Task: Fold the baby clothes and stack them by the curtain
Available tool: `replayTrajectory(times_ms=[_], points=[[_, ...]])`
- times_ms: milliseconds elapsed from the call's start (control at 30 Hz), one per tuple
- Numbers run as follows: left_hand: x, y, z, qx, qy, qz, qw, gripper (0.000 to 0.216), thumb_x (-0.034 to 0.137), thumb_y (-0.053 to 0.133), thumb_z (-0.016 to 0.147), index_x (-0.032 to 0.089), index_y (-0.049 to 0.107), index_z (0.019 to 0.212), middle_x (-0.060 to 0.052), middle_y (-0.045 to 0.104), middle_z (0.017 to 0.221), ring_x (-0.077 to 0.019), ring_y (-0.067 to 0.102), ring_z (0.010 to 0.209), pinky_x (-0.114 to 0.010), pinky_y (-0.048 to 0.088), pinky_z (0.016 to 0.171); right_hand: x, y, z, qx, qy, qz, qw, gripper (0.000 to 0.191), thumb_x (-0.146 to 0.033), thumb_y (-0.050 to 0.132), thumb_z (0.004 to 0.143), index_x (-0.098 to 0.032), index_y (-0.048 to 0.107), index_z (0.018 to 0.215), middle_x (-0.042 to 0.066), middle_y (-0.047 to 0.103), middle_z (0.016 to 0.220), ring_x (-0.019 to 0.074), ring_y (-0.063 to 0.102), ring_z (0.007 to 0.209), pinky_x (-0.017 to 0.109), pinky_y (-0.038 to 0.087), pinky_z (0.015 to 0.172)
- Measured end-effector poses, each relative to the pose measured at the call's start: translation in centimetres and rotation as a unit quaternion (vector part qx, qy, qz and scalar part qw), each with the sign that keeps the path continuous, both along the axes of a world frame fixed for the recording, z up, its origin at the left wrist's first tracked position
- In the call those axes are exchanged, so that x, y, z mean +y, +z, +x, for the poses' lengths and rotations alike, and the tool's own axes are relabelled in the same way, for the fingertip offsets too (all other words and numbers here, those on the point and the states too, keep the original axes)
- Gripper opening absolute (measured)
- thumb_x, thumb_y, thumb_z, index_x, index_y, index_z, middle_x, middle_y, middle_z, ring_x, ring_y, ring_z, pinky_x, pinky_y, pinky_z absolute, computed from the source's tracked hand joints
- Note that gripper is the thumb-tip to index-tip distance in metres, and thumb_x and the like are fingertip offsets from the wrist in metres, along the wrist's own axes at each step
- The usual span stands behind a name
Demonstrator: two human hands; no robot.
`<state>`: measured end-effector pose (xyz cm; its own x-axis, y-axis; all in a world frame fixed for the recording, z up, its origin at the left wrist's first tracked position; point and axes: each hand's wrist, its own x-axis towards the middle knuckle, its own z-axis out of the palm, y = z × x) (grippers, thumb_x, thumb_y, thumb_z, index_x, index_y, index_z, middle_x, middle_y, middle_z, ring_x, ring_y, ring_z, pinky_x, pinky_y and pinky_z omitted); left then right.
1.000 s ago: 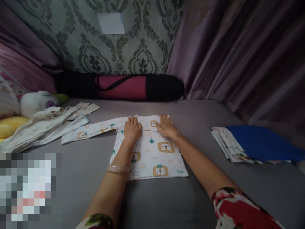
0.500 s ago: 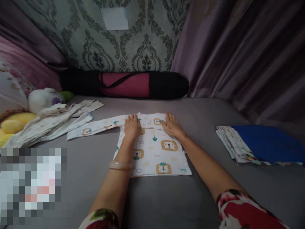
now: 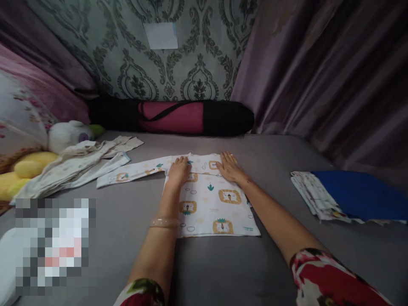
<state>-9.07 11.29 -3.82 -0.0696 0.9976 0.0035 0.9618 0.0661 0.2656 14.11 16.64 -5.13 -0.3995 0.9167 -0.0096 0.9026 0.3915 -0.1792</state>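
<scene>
Grey underneath: worked over a cloth-covered surface (image 3: pixel 223 272), nearly smooth, darker at the near middle and running back toward damask wallpaper (image 3: pixel 200 63) in silvery green. Rested the left hand (image 3: pixel 179 172) and the right hand (image 3: pixel 232 168) palm-down and apart on the upper part of a white long-sleeved shirt with a lion print (image 3: pixel 204 202), laid out in the middle of the grey. Set the left near one shoulder, fingers flat, and the right at the opposite top edge, with thumb out toward the chest. Had one shirt sleeve (image 3: pixel 134 171) stretched out leftward, with its cuff near a heap of pale garments (image 3: pixel 76 163); could not make out the whole of the other. Wore a pale bangle (image 3: pixel 164 222) on the left wrist and red floral sleeves (image 3: pixel 331 276).

Saw, at the foot of the wallpaper, a long black-and-magenta bag (image 3: pixel 185 121) with a strap and, higher up, a white rectangular panel (image 3: pixel 161 36). Had purple curtains (image 3: pixel 287 63) hanging to the right and pinkish drapery (image 3: pixel 28 68) to the left. Noted a white plush toy (image 3: pixel 60 136) with a purple nose and a yellow plush toy (image 3: pixel 35 165) just beside the heap. Found, on the right, folded printed cloths (image 3: pixel 309 193) partly under a blue cloth (image 3: pixel 360 195).
</scene>
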Motion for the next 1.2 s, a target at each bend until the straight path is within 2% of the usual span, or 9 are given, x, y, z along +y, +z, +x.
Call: replayTrajectory(times_ms=[167,333,467,567,733,833,933,1067,1200], points=[[-0.1,2.4,-1.0,-0.094,0.007,0.011,0.996,0.045,0.026,0.041,0.093,0.013,0.048,0.135,-0.014,0.048,0.142,-0.0221,0.043,0.132,-0.032,0.034,0.107,-1.0,1.6,-1.3,0.007,-0.001,0.015,1.000,0.070,-0.047,0.015,0.096,-0.003,0.019,0.150,0.017,0.010,0.158,0.0245,0.005,0.146,0.040,0.006,0.118],[-1.3,5.1,-3.6,-0.169,0.086,0.046,0.981,0.049,0.031,0.041,0.093,0.012,0.048,0.137,-0.012,0.052,0.139,-0.0219,0.048,0.129,-0.030,0.035,0.107,-3.2,1.4,-4.1,0.013,0.054,0.008,0.998,0.060,-0.044,0.017,0.098,-0.017,0.026,0.150,0.010,0.013,0.159,0.0228,0.005,0.146,0.043,0.006,0.117],[-2.0,5.0,-5.3,-0.171,0.143,-0.001,0.975,0.049,0.030,0.046,0.091,0.008,0.051,0.134,-0.015,0.057,0.133,-0.0232,0.054,0.123,-0.029,0.040,0.102,-3.3,1.0,-4.3,0.005,0.050,-0.008,0.999,0.058,-0.043,0.017,0.099,-0.019,0.026,0.151,0.010,0.015,0.158,0.0232,0.005,0.146,0.046,0.005,0.116],[-2.2,5.0,-5.6,-0.178,0.149,-0.006,0.973,0.048,0.029,0.046,0.091,0.008,0.052,0.133,-0.015,0.056,0.134,-0.0232,0.054,0.123,-0.028,0.041,0.101,-3.0,1.8,-4.4,-0.012,0.045,-0.043,0.998,0.058,-0.043,0.019,0.098,-0.019,0.025,0.151,0.010,0.014,0.159,0.0248,0.005,0.146,0.048,0.006,0.116],[-2.0,5.4,-5.3,-0.180,0.140,0.012,0.974,0.046,0.028,0.047,0.090,0.008,0.055,0.130,-0.016,0.059,0.130,-0.0245,0.055,0.122,-0.032,0.041,0.102,-3.9,3.4,-8.8,0.005,0.055,-0.011,0.998,0.058,-0.040,0.023,0.098,-0.014,0.030,0.149,0.013,0.016,0.158,0.0269,0.009,0.145,0.051,0.002,0.115],[-1.8,5.1,-5.5,-0.188,0.136,0.013,0.973,0.046,0.029,0.047,0.090,0.008,0.055,0.130,-0.017,0.059,0.130,-0.0246,0.057,0.120,-0.032,0.044,0.100,-4.6,2.8,-12.6,0.040,0.114,-0.017,0.993,0.060,-0.042,0.024,0.098,-0.013,0.027,0.149,0.012,0.016,0.158,0.0246,0.008,0.145,0.049,0.004,0.116],[-1.7,4.8,-5.9,-0.203,0.144,0.000,0.969,0.048,0.031,0.047,0.091,0.007,0.053,0.132,-0.018,0.060,0.129,-0.0245,0.062,0.113,-0.031,0.048,0.093,-4.8,1.5,-14.8,0.061,0.111,-0.012,0.992,0.062,-0.043,0.027,0.097,-0.008,0.027,0.148,0.012,0.020,0.157,0.0244,0.011,0.145,0.046,0.005,0.117],[-1.6,4.8,-5.6,-0.209,0.148,-0.003,0.967,0.048,0.031,0.048,0.091,0.005,0.052,0.132,-0.019,0.062,0.125,-0.0245,0.065,0.104,-0.031,0.050,0.087,-4.8,0.1,-15.4,0.087,0.103,0.007,0.991,0.062,-0.041,0.028,0.097,-0.004,0.029,0.147,0.014,0.024,0.156,0.0254,0.016,0.144,0.044,0.008,0.117],[-1.3,4.6,-4.8,-0.213,0.121,0.001,0.970,0.047,0.029,0.047,0.091,0.007,0.053,0.131,-0.018,0.062,0.125,-0.0240,0.064,0.108,-0.032,0.049,0.091,-4.5,0.3,-15.3,0.096,0.105,-0.008,0.990,0.062,-0.040,0.028,0.096,-0.004,0.028,0.147,0.015,0.022,0.156,0.0257,0.013,0.144,0.045,0.006,0.117]])
